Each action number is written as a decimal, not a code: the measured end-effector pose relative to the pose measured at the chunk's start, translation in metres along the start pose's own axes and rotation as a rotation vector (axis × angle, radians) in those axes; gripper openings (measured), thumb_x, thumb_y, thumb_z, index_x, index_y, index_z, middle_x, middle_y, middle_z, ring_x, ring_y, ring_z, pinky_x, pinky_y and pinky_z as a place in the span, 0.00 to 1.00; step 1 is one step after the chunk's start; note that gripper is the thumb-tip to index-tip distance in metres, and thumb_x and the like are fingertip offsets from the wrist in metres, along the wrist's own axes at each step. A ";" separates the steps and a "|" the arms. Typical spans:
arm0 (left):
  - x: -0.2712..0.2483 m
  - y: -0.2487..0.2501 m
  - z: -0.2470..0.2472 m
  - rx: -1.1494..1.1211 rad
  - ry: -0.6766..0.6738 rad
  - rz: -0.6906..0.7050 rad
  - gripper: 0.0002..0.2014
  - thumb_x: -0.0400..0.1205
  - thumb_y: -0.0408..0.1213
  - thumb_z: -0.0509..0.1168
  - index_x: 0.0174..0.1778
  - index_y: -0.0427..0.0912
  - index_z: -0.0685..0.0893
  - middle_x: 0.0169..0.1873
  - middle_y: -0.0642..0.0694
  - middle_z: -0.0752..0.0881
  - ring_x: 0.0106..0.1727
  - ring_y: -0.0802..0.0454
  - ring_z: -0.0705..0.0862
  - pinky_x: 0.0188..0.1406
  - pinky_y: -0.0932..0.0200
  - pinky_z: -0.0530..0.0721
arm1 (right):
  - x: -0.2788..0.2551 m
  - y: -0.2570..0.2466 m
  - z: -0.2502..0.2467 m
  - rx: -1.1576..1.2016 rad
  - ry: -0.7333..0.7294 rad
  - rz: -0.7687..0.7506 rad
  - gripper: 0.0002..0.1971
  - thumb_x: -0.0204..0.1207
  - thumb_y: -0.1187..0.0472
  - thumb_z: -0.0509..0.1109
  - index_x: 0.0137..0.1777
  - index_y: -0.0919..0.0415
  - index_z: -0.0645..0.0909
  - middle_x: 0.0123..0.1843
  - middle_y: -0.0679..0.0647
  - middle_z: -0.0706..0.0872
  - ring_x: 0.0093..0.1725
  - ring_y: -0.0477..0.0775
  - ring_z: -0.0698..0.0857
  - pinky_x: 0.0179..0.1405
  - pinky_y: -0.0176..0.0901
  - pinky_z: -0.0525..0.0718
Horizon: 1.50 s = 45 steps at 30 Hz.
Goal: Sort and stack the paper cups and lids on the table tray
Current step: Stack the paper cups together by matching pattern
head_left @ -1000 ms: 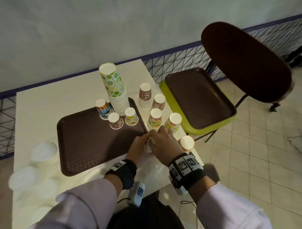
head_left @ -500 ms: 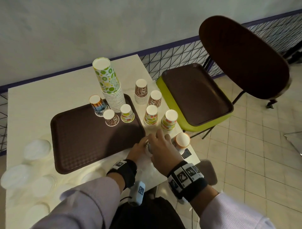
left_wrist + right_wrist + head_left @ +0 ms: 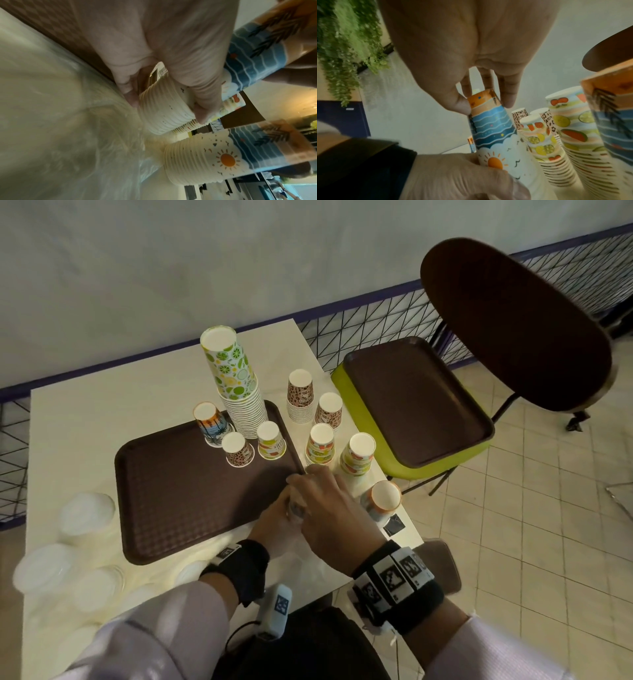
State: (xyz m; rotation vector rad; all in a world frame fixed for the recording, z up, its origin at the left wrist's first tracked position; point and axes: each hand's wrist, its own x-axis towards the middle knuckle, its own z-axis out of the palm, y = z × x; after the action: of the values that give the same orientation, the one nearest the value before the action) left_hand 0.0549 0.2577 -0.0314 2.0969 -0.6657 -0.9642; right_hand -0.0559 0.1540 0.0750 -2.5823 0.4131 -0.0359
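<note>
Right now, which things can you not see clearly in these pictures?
- Held cup stack: head view, hidden under the right hand and left hand.
- Lids: head view, blurred; count unclear.
- Stack's rims: right wrist view, covered by left hand.

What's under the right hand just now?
A stack of sun-and-wave cups, top pinched by the right hand, base held by the left hand. How many cups it holds is hidden.

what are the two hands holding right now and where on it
Both hold one inverted stack of sunset-print cups. The left hand grips the ribbed rim end low down; the right hand pinches the top cup near its upturned base.
</note>
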 end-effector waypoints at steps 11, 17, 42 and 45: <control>-0.008 -0.018 -0.034 -0.343 -0.174 0.010 0.40 0.65 0.60 0.87 0.72 0.57 0.82 0.64 0.52 0.91 0.64 0.50 0.89 0.73 0.33 0.82 | -0.049 0.027 -0.031 0.123 0.634 0.260 0.33 0.68 0.60 0.77 0.75 0.55 0.75 0.69 0.55 0.74 0.69 0.58 0.72 0.68 0.39 0.68; -0.021 -0.021 -0.039 -0.389 -0.151 0.030 0.41 0.64 0.63 0.85 0.72 0.52 0.84 0.61 0.51 0.92 0.59 0.54 0.90 0.59 0.52 0.85 | -0.080 0.076 -0.006 0.345 0.752 0.494 0.40 0.66 0.54 0.72 0.80 0.52 0.64 0.70 0.48 0.70 0.69 0.53 0.73 0.71 0.58 0.78; -0.052 0.018 0.002 -0.407 0.157 -0.055 0.24 0.78 0.39 0.81 0.68 0.54 0.83 0.53 0.65 0.92 0.48 0.68 0.89 0.41 0.69 0.85 | -0.042 0.160 0.074 0.446 0.112 0.361 0.43 0.63 0.48 0.85 0.77 0.41 0.67 0.64 0.43 0.80 0.60 0.46 0.82 0.56 0.40 0.80; -0.056 0.020 0.002 -0.420 0.220 -0.080 0.23 0.77 0.39 0.81 0.66 0.52 0.84 0.51 0.61 0.93 0.46 0.65 0.90 0.40 0.66 0.85 | -0.043 0.158 0.072 0.408 0.086 0.320 0.43 0.61 0.48 0.84 0.76 0.43 0.69 0.62 0.49 0.80 0.59 0.50 0.83 0.57 0.42 0.83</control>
State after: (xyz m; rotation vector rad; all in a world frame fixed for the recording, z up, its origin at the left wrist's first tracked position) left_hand 0.0173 0.2840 0.0072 1.8268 -0.2421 -0.8169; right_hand -0.1341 0.0728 -0.0635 -2.0959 0.7615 -0.1069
